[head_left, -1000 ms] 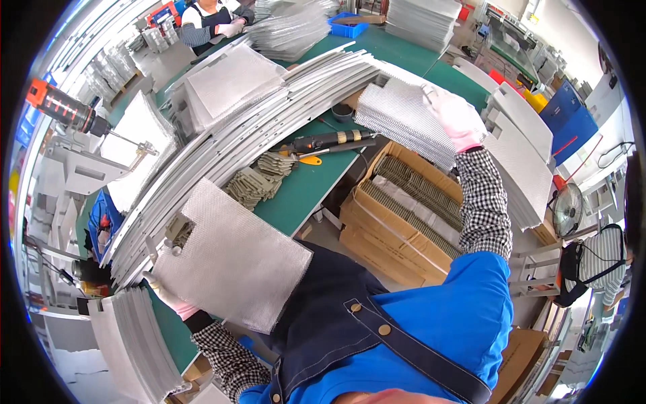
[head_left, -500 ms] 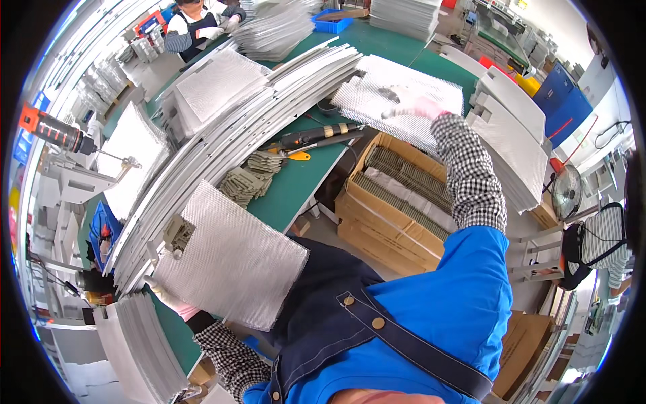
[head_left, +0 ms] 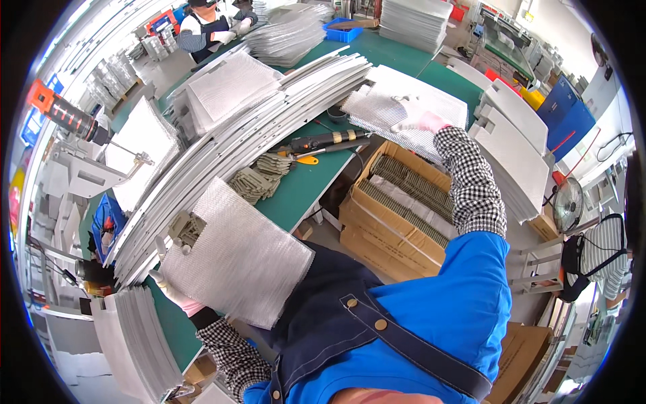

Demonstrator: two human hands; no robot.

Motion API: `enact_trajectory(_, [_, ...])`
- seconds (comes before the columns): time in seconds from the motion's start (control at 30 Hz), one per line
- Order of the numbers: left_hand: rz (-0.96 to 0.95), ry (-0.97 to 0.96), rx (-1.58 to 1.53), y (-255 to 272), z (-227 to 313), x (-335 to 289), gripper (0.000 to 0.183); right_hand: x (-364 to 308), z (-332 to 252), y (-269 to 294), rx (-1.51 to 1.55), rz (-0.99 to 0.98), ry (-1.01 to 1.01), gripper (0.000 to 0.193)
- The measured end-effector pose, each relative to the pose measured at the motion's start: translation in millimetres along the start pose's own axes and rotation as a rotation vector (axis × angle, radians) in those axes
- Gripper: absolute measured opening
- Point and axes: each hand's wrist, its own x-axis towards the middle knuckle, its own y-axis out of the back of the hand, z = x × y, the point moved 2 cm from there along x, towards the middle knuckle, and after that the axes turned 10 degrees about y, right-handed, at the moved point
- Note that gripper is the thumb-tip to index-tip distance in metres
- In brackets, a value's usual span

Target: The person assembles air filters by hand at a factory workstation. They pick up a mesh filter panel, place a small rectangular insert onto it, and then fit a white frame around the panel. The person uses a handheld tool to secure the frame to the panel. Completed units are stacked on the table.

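A silvery mesh sheet (head_left: 242, 256) with a notch in its far-left side lies tilted before my body. My left hand (head_left: 176, 291), in a pale glove, is closed on its left edge; part of the hand is under the sheet. Through the notch shows a clump of small grey-beige clips (head_left: 186, 229). Farther off to the right, my right hand (head_left: 424, 122), gloved too, reaches over another stack of mesh sheets (head_left: 441, 101). Its fingers are spread at the top sheet's surface, with nothing visible between them.
Long metal strips (head_left: 222, 148) cross the green table (head_left: 296, 202). Beside them lie piled clips (head_left: 262, 176) and a black handheld tool (head_left: 323, 141). An open carton (head_left: 363, 202) of packed parts stands below my right arm. An orange-and-black power driver (head_left: 67, 114) hangs at left. A co-worker (head_left: 208, 30) is beyond.
The whole view has shifted slightly. My right hand's fingers have moved a little over the far stack. My left hand keeps hold of the mesh sheet.
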Motion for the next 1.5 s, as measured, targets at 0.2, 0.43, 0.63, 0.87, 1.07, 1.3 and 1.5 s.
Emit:
enact_trajectory(0.2, [0.031, -0.015, 0.033, -8, 2, -4, 0.09, -5, -42, -11, -0.224, -0.021, 0.022, 0.081])
enact_trajectory(0.43, [-0.029, 0.001, -0.011, -4, -2, 0, 0.087, 13, 20, -48, 0.236, 0.156, 0.159, 0.071])
enact_trajectory(0.63, [0.118, -0.042, 0.091, -11, 0, 0, 0.092, 17, 31, 13, 0.177, 0.231, 0.128, 0.051])
enact_trajectory(0.87, [0.095, 0.005, -0.063, -5, -1, 4, 0.096, -61, 19, 166, -0.447, 1.355, 0.082, 0.035])
enact_trajectory(1.07, [0.142, 0.043, -0.177, 3, 1, -9, 0.099, -58, -159, 80, 1.219, 1.068, 0.065, 0.043])
enact_trajectory(1.3, [0.26, 0.029, -0.165, 2, -4, -1, 0.113, -39, -351, -61, 1.662, -0.048, 0.399, 0.046])
enact_trajectory(1.5, [0.107, 0.01, -0.334, 5, -4, -4, 0.109, -26, -384, -57, 1.664, -0.248, 0.347, 0.045])
